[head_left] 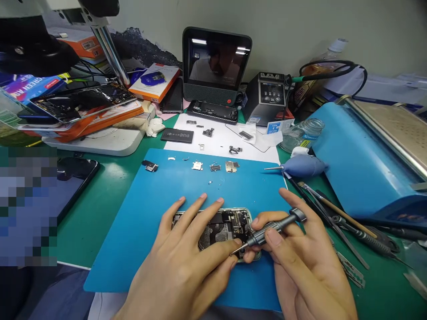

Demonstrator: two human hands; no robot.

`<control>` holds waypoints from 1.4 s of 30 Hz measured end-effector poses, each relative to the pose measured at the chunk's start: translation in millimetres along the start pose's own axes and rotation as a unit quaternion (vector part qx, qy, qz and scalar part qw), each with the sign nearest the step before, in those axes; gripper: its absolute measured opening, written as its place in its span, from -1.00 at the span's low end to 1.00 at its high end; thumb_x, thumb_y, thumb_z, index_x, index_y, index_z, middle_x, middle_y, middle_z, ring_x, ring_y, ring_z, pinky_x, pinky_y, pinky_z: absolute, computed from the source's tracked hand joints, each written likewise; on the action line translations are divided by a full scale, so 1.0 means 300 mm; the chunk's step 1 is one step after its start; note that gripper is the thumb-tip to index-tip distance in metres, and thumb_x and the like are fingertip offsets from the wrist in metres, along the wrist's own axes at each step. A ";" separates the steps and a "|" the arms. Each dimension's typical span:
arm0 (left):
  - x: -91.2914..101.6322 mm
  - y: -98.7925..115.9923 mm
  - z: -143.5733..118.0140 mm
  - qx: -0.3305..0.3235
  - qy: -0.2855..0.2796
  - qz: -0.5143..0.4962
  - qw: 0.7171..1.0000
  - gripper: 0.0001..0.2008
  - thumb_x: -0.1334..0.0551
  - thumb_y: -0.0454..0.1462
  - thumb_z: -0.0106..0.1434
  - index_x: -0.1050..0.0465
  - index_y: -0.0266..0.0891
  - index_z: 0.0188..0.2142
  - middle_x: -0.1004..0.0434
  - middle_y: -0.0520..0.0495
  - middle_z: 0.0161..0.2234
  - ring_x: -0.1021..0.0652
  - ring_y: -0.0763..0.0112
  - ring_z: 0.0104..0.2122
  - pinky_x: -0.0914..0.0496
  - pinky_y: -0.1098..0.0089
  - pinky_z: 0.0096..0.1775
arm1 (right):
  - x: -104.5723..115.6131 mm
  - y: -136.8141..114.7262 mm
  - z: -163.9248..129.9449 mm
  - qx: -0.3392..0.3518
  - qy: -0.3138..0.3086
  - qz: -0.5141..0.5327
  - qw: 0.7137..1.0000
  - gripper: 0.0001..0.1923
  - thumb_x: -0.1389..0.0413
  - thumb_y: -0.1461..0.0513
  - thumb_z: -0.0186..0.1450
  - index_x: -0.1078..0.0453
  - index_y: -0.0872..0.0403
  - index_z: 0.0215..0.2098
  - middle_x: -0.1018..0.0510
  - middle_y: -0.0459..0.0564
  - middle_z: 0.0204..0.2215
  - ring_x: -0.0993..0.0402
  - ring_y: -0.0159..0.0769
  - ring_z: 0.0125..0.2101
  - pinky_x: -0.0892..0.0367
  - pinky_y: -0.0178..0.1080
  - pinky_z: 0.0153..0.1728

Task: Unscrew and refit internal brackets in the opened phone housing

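An opened smartphone [236, 218] lies on the blue mat [123, 235], its inner boards and metal parts bare. My left hand [180, 266] spans it, with fingers over the far edge and thumb and forefinger at the near edge, holding it. Between the thumb and fingers of my right hand [310, 258] is a grey precision screwdriver [267, 232], slanted down to the left. Its tip meets the phone's near edge, beside my left fingertips. Whether a screw sits under the tip, I cannot tell. Small metal plates [197, 166] and a shield piece [231, 166] lie beyond the phone.
A battery [177, 135] and camera modules [208, 132] lie behind the mat. A blue air blower [305, 165], tweezers [347, 242] and a razor blade [352, 270] are at right, near a blue machine [363, 160]. Another phone [78, 182] lies at left; a screen device [216, 66] stands behind.
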State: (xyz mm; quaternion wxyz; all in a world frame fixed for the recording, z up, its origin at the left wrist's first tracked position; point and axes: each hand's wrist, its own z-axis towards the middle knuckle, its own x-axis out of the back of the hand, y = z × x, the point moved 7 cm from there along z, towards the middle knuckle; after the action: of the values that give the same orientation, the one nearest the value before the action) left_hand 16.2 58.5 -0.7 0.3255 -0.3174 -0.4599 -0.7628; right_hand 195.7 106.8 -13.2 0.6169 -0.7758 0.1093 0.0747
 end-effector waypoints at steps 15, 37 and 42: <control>0.011 0.006 0.004 -0.009 0.001 -0.011 1.000 -0.74 -0.25 -0.21 0.59 -0.66 0.19 0.12 -0.46 0.04 0.47 -0.41 -0.01 0.49 -0.20 -0.24 0.40 | 0.006 -0.001 0.003 0.001 0.003 -0.028 1.000 -0.26 -0.44 0.09 0.35 -0.34 -0.25 0.44 -0.69 -0.07 -0.25 -0.62 -0.29 -0.50 -0.61 -0.26 -0.41; -0.008 0.002 -0.013 -0.011 -0.006 -0.016 1.000 -0.69 -0.20 -0.24 0.63 -0.61 0.19 0.19 -0.40 0.14 0.51 -0.33 0.14 0.53 -0.03 -0.07 0.48 | -0.009 -0.001 -0.001 -0.004 0.003 -0.034 0.999 -0.30 -0.43 0.08 0.37 -0.35 -0.23 0.41 -0.68 -0.06 -0.25 -0.61 -0.27 -0.53 -0.60 -0.19 -0.44; -0.003 -0.001 -0.008 -0.011 -0.019 -0.011 1.000 -0.72 -0.23 -0.16 0.62 -0.60 0.20 0.21 -0.40 0.10 0.51 -0.33 0.10 0.53 -0.05 -0.09 0.47 | -0.008 -0.004 -0.003 0.002 -0.008 -0.026 1.000 -0.33 -0.43 0.09 0.37 -0.38 -0.23 0.38 -0.68 -0.07 -0.27 -0.59 -0.28 -0.52 -0.57 -0.23 -0.48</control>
State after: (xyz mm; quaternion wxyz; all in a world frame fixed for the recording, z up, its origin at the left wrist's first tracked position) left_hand 16.0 56.5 -2.4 0.3050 -0.3303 -0.4606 -0.7653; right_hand 193.8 106.5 -11.5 0.6215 -0.7762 0.0837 0.0647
